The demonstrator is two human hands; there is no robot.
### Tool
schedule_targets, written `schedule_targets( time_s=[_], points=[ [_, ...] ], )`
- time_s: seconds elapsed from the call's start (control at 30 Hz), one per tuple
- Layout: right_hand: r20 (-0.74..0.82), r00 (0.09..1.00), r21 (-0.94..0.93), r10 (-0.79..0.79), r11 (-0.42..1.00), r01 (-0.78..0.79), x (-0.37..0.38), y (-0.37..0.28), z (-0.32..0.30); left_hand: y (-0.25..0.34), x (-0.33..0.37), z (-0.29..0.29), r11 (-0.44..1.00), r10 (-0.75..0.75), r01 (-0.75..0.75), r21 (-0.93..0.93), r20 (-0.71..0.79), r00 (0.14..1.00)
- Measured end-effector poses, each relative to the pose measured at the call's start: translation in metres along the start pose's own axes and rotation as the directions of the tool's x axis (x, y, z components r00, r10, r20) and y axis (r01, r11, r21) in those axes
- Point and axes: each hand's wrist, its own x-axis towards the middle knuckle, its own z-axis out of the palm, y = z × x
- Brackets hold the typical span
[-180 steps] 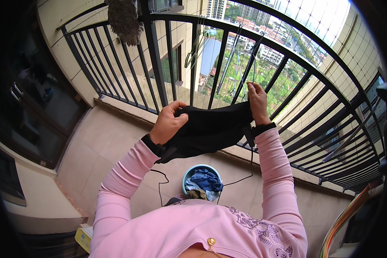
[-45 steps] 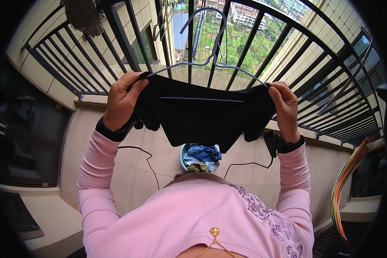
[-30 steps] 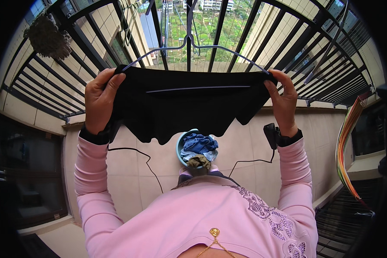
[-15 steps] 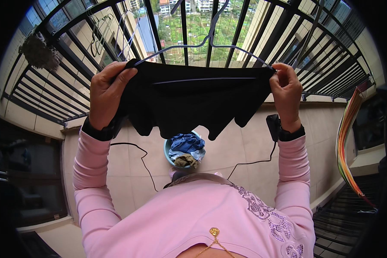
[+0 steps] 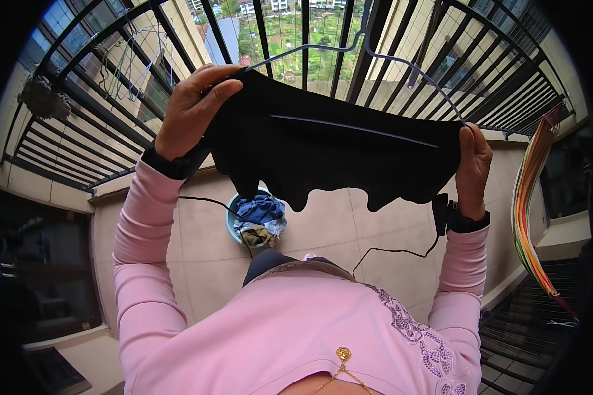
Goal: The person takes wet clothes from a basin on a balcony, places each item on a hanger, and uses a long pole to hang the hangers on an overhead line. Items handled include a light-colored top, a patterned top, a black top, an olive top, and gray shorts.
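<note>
A black garment point(image 5: 336, 158) is stretched between my hands on a thin purple-grey clothes hanger point(image 5: 402, 60). Its bottom hem hangs in uneven folds, and its exact kind is hard to tell. The hanger's lower bar shows as a pale line across the cloth, while its hook runs up past the top of the view. My left hand point(image 5: 201, 105) is closed on the garment's upper left corner, thumb on top. Lower down, my right hand point(image 5: 473, 164) pinches the upper right corner by the hanger's end. The garment slopes down to the right.
A light-blue basin point(image 5: 230, 227) of blue and olive clothes point(image 5: 262, 214) stands on the tiled floor point(image 5: 323, 224). Black railings point(image 5: 303, 46) curve ahead. Several wire hangers point(image 5: 128, 62) hang at the far left, a striped hammock point(image 5: 522, 217) at the right. Black cables trail from both wrists.
The garment and hanger have shifted right and tilted, with the left corner higher and the right corner lower. Both hands keep their hold. The basin now appears further left in view.
</note>
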Motion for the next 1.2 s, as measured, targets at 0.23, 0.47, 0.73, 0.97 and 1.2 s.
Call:
schedule_targets(
  time_s=[0.23,0.47,0.73,0.97,1.2],
  points=[
    [-0.203,0.979,-0.182,0.001,0.983,-0.039,-0.012,0.005,-0.081,-0.043,0.036,0.023,0.926,-0.255,0.292,-0.239,0.172,0.951],
    [-0.246,0.963,-0.156,0.113,0.976,-0.154,-0.013,0.003,-0.107,-0.051,0.100,0.037,0.956,-0.130,0.181,-0.232,0.219,0.967],
    [-0.239,0.969,-0.165,0.067,0.980,-0.108,0.033,0.003,-0.057,-0.015,0.131,0.060,0.994,0.108,-0.101,-0.046,0.226,0.968],
    [-0.118,0.993,-0.265,0.009,0.964,-0.041,0.073,0.021,-0.028,-0.034,0.164,0.047,0.981,0.085,-0.071,-0.178,0.070,0.994],
    [0.188,0.961,0.134,0.201,0.964,-0.228,0.160,0.068,-0.024,-0.041,0.174,0.018,0.983,0.037,-0.059,-0.174,-0.126,0.991]
  ],
)
